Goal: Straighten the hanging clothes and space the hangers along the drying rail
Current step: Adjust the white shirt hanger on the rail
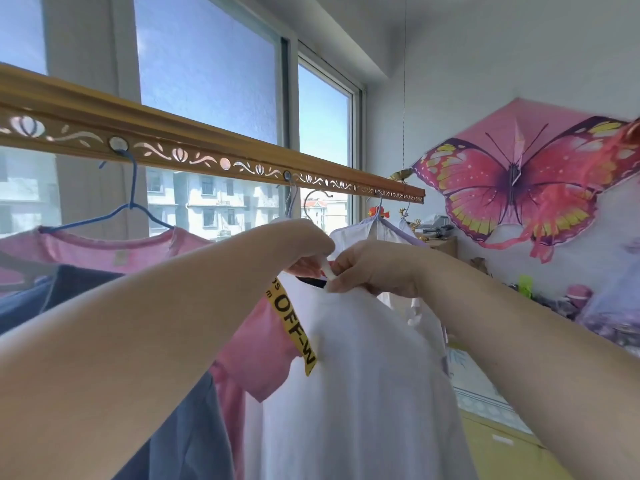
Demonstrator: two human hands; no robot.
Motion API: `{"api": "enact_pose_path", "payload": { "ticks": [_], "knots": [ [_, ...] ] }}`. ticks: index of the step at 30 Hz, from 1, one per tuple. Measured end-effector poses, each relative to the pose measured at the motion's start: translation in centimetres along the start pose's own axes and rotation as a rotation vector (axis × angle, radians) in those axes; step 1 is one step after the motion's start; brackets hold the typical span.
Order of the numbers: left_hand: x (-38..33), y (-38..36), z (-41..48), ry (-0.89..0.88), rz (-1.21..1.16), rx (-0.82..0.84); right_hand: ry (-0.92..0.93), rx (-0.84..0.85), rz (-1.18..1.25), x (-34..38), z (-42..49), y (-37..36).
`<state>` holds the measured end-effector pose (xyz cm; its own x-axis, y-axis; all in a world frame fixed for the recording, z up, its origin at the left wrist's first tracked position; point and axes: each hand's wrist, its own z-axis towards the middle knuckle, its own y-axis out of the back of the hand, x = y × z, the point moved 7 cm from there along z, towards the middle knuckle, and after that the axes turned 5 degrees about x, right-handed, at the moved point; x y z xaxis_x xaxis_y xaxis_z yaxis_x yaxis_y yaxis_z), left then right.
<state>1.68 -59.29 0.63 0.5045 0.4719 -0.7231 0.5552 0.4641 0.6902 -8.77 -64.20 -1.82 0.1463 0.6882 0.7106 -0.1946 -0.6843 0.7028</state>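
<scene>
Pinching white tee (363, 375) btwn L grip (304, 244), R grip (374, 271).

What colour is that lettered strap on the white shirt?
The strap is yellow with black letters; head view.

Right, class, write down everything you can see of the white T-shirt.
The white T-shirt looks like thin, soft cotton, hanging fairly smooth. A dark edge shows inside its neckline, and a yellow strap with black letters hangs down it. It sits below the rail, overlapping a pink shirt. The left hand and right hand both pinch its neckline.
</scene>
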Motion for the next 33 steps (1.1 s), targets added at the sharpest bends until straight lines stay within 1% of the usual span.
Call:
{"api": "enact_pose_path", "payload": {
  "ticks": [2,3,6,7,8,9,12,13,14,17,20,21,23,25,27,29,31,33],
  "knots": [
    [-0.5,-0.1,-0.3,-0.031,0.028,0.057,0.017,0.033,0.069,0.5,-0.2,-0.5],
    [-0.5,-0.3,-0.5,-0.039,0.049,0.108,0.025,-0.005,0.087,0.7,-0.3,-0.1],
    [-0.1,-0.1,-1.6,-0.006,0.101,0.225,0.015,-0.267,0.006,0.1,-0.4,3.0],
    [0.1,0.1,-2.1,0.014,0.096,0.254,-0.007,-0.308,-0.033,-0.3,-0.4,3.5],
    [0.3,0.2,-2.6,0.033,0.099,0.286,-0.039,-0.305,-0.06,-0.8,-0.3,3.5],
    [0.4,0.2,-3.0,0.049,0.111,0.317,-0.07,-0.26,-0.074,-1.3,-0.1,3.2],
    [0.2,-0.2,-4.4,0.051,0.144,0.423,-0.059,-0.029,-0.068,-2.0,0.4,0.0],
    [-0.1,-0.5,-4.8,0.036,0.15,0.462,-0.05,0.017,-0.076,-2.1,0.5,-0.9],
    [-0.4,-0.8,-5.3,0.015,0.157,0.495,-0.041,0.026,-0.112,-2.2,0.8,-1.4],
    [-0.9,-0.9,-6.0,-0.065,0.159,0.558,-0.05,-0.021,-0.288,-2.0,1.1,-1.5],
    [-0.5,-0.3,-6.2,-0.174,0.162,0.61,-0.204,0.021,-0.45,-2.6,0.4,-0.5],
    [-0.3,-0.1,-6.2,-0.208,0.177,0.608,-0.251,0.029,-0.477,-2.8,0.0,-0.2],
    [0.2,0.3,-5.8,-0.245,0.185,0.567,-0.283,0.012,-0.445,-2.9,-0.9,0.2],
    [0.3,0.3,-5.4,-0.262,0.151,0.518,-0.245,-0.02,-0.339,-2.3,-1.3,0.3],
    [0.0,-0.1,-5.2,-0.279,0.104,0.492,-0.168,-0.079,-0.315,-1.4,-1.2,0.5],
    [-0.5,-0.4,-5.1,-0.293,0.097,0.469,-0.146,-0.158,-0.371,-1.0,-1.2,1.2],
    [-0.3,-0.2,-4.6,-0.269,0.137,0.435,-0.177,-0.209,-0.433,-1.2,-1.6,2.0],
    [-0.1,0.9,-3.6,-0.252,0.2,0.317,-0.223,-0.251,-0.521,-1.8,-2.3,3.3]
  ]
}}
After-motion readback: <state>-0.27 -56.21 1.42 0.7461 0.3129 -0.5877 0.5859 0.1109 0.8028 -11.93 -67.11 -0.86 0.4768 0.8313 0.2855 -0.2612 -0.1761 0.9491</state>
